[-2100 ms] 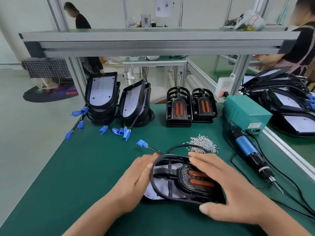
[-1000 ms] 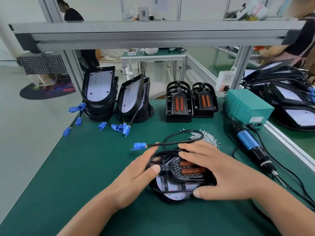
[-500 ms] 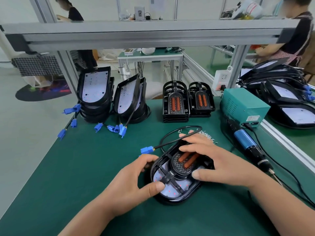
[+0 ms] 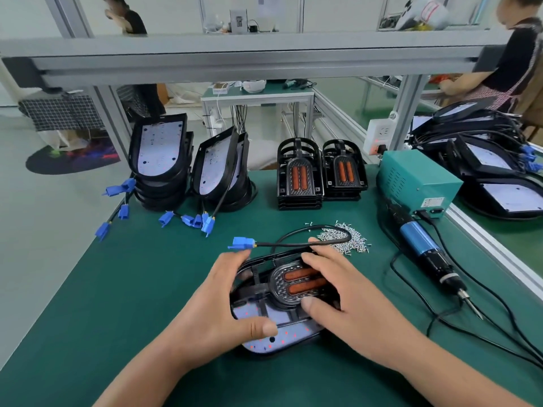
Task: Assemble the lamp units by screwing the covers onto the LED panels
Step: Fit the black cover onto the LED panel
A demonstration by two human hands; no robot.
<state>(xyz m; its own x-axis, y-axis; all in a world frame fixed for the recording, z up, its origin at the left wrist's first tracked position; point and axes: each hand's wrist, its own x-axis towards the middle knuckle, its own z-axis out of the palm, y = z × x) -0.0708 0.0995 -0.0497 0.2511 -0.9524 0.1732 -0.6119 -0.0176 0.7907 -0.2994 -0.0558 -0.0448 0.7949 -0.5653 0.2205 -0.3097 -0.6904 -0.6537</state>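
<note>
Far left: bare panels (image 4: 160, 154) stand stacked on edge, white boards in black shells, with blue plastic plugs (image 4: 194, 220) on their leads.

Centre, near edge of the green matted worktop (image 4: 132, 289): one LED panel (image 4: 282, 339) lies flat, a white board dotted with red, in a rounded black housing. The left hand (image 4: 223, 306) grasps its left end, thumb on the board, fingers (image 4: 235, 257) over the far rim.

The cover (image 4: 258, 289), an open black ribbed frame with a clear textured lens over two orange strips, sits on the panel. The right hand (image 4: 352, 301) grasps it, fingers curled over the far edge, thumb at the lens's near edge.

Behind: a black lead with a blue plug (image 4: 242, 242); stacked spare covers (image 4: 299, 174).

Right: loose silver screws (image 4: 349, 239); a blue-bodied screwdriver (image 4: 423, 245) lying flat.
</note>
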